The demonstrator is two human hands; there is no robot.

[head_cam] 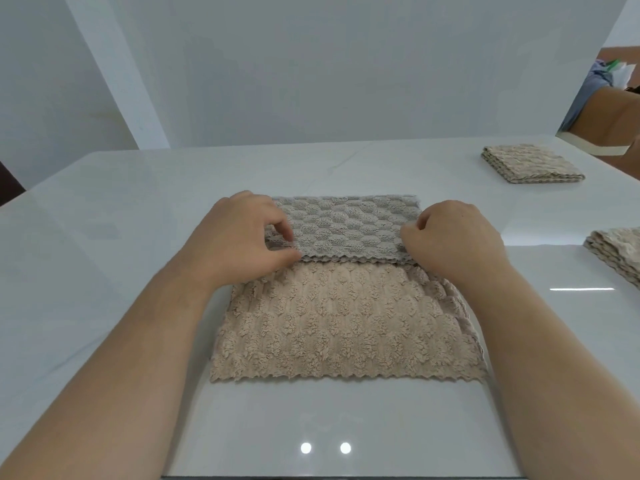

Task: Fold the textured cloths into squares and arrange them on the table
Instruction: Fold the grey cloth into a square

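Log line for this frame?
stage: fold under way | left hand: pinches cloth flap's left corner | right hand: pinches right corner | done: folded cloth far right; second folded cloth right edge

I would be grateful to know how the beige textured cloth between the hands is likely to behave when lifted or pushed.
Probably floppy: the beige textured cloth lies folded flat, its grey flap doubled over, so it would sag between the left hand and right hand. Likely light, since fingers alone pinch it. On the glossy white table it may slide when pushed.
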